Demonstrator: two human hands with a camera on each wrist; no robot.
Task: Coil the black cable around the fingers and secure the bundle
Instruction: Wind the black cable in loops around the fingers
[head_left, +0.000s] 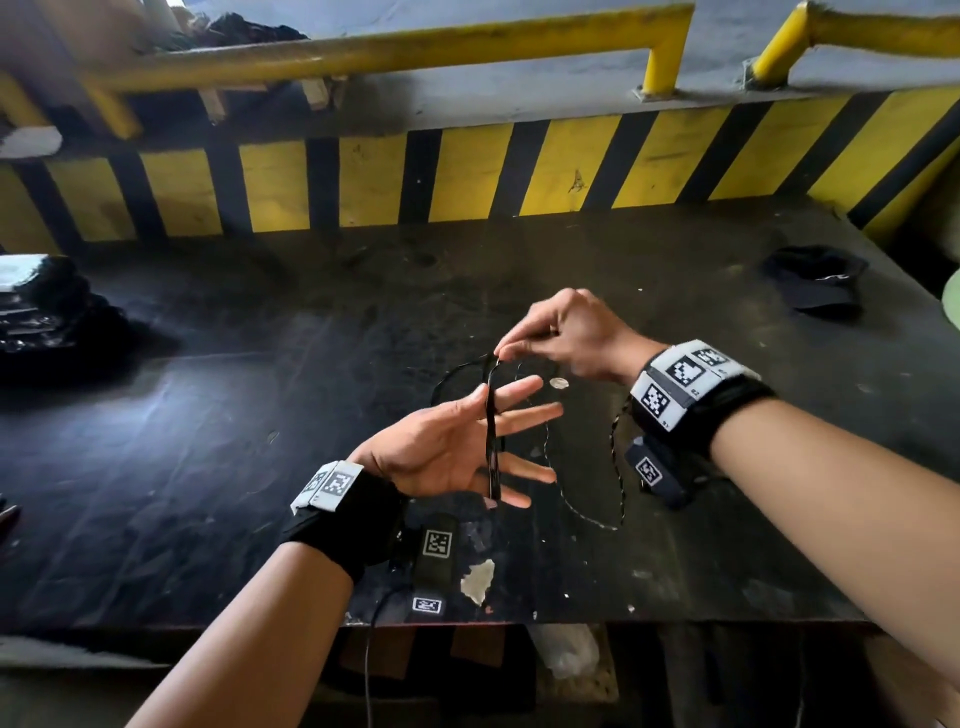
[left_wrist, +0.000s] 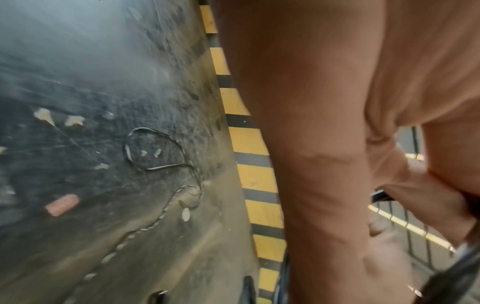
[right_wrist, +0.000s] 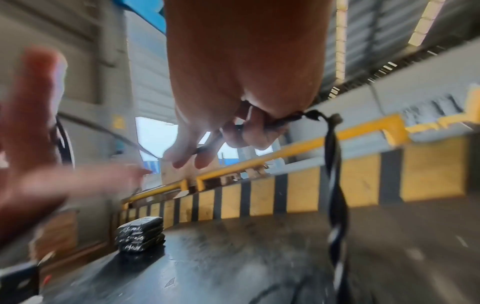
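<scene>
Several turns of black cable (head_left: 491, 441) already cross the splayed fingers (head_left: 524, 415) of the flat left hand (head_left: 447, 447); just above them, the right hand (head_left: 566, 332) pinches the strand, so winding likely continues, requiring steady tension.

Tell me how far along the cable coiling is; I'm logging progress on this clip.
Done: a few turns of cable already lie across the spread fingers of the left hand. In hand: the right hand pinches the cable just above those fingers, leading the next turn. Left: a long slack stretch lies on the table to wind in, and nothing ties the bundle yet.
</scene>
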